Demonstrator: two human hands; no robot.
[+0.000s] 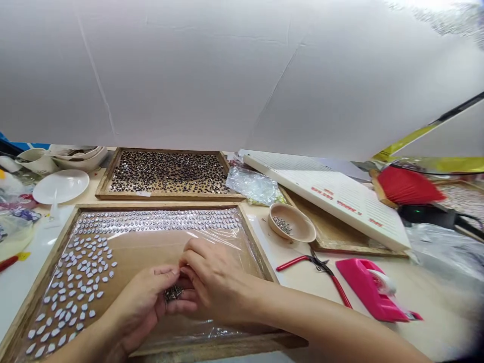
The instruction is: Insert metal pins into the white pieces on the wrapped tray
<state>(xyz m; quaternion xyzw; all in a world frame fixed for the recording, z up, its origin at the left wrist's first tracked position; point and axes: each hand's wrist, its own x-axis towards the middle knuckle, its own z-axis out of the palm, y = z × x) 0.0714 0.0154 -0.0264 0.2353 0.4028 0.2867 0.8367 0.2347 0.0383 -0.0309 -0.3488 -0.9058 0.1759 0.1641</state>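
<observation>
Both hands meet over a wooden-framed tray [260, 252] lined with clear film. My left hand [145, 297] is cupped round a small heap of thin, silvery metal pieces [174, 293]. Over its fingertips, my right hand [207, 282] has thumb and fingers pinched together; whatever lies in the pinch is hidden. Across the tray's far side run tidy rows of small pale drop-shaped pieces [159, 220], each with a darker dot. Loose white drop-shaped pieces [75, 282] lie scattered down the left side, close to my left forearm.
Behind stands another framed tray [170, 195] full of small dark pieces. To the right are a shallow bowl [302, 227] with tiny metal bits, red-handled pliers [321, 264], a pink tape dispenser [363, 287] and a white foam board [325, 196]. A white plate [62, 185] sits left.
</observation>
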